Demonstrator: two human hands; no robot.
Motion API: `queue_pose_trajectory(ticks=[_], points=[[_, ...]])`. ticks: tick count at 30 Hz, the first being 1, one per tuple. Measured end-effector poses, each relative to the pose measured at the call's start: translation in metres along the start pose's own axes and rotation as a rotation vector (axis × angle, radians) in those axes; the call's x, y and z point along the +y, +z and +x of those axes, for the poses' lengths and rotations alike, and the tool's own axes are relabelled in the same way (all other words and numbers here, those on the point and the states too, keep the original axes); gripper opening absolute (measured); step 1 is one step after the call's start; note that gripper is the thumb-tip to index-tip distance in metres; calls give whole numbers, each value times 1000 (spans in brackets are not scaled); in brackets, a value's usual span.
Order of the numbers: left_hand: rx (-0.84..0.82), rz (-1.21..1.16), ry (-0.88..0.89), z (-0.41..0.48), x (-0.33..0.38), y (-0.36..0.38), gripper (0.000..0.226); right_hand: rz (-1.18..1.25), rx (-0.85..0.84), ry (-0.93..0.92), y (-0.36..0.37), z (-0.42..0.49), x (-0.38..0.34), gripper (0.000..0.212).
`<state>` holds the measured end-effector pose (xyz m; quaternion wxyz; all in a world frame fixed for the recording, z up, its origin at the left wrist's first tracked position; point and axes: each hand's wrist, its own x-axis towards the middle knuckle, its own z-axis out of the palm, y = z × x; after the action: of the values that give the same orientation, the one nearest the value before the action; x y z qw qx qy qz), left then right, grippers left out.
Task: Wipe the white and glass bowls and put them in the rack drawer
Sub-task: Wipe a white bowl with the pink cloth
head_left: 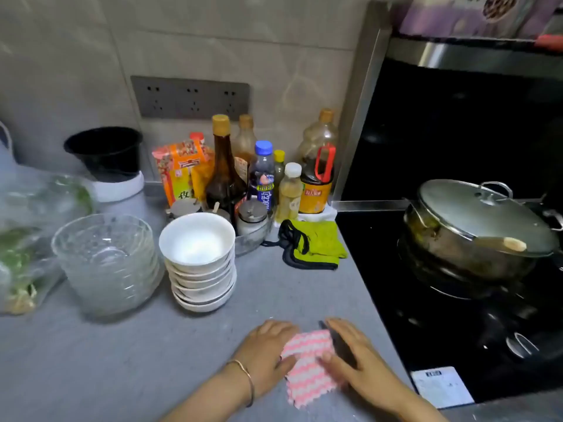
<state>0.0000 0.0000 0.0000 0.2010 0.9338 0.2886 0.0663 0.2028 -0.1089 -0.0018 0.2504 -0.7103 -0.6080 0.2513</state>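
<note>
A stack of several white bowls [199, 263] stands mid-counter. Left of it sits a stack of several glass bowls [106, 263]. A pink and white zigzag cloth [307, 367] lies flat on the grey counter [122, 360] near the front edge. My left hand [268, 348] rests on the cloth's left side with its thumb on the fabric. My right hand [353, 357] lies over the cloth's right edge, fingers flat. Both hands press on the cloth, well in front of the bowls. No rack drawer is in view.
Sauce bottles and jars [243, 178] crowd the wall behind the bowls. A green pot holder [316, 245] lies beside them. A lidded steel pot [478, 236] sits on the black hob at right. A bag of greens [27, 239] and a black pot [106, 153] stand at left.
</note>
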Motion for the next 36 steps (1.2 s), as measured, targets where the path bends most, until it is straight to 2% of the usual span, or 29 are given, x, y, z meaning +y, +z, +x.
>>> queue_pose_trajectory(ticks=[2,5,7,9,11,14,17,21,23,25,29,32,36], points=[[-48,-17,-47,11,-1,1,65,-25,25,-66,5,10,7,66],[8,12,-11,29,-5,-4,33,-71,67,-97,0,31,10,32],[-8,-5,6,29,-5,-3,26,-43,54,-147,-2,36,6,22],[4,-87,24,29,-6,-5,17,138,-10,-163,-7,36,-4,15],[35,-306,31,25,0,-12,8,325,-49,-153,-14,29,-14,12],[102,-646,-5,11,14,-23,11,491,18,-159,-21,7,-28,11],[207,-761,-19,-13,31,-38,10,609,51,-181,-31,-19,-50,9],[362,-701,75,-48,53,-57,4,614,-3,-217,-42,-57,-74,9],[441,-672,157,-65,68,-68,7,557,-92,-220,-46,-71,-85,19],[433,-618,218,-80,84,-77,8,425,-171,-236,-49,-82,-100,29],[436,-400,274,-98,98,-94,4,259,-185,-217,-42,-86,-136,41],[502,-393,242,-107,89,-108,6,332,-211,-187,-32,-80,-159,39],[540,-481,196,-110,65,-118,7,583,-300,-108,-15,-65,-177,35]])
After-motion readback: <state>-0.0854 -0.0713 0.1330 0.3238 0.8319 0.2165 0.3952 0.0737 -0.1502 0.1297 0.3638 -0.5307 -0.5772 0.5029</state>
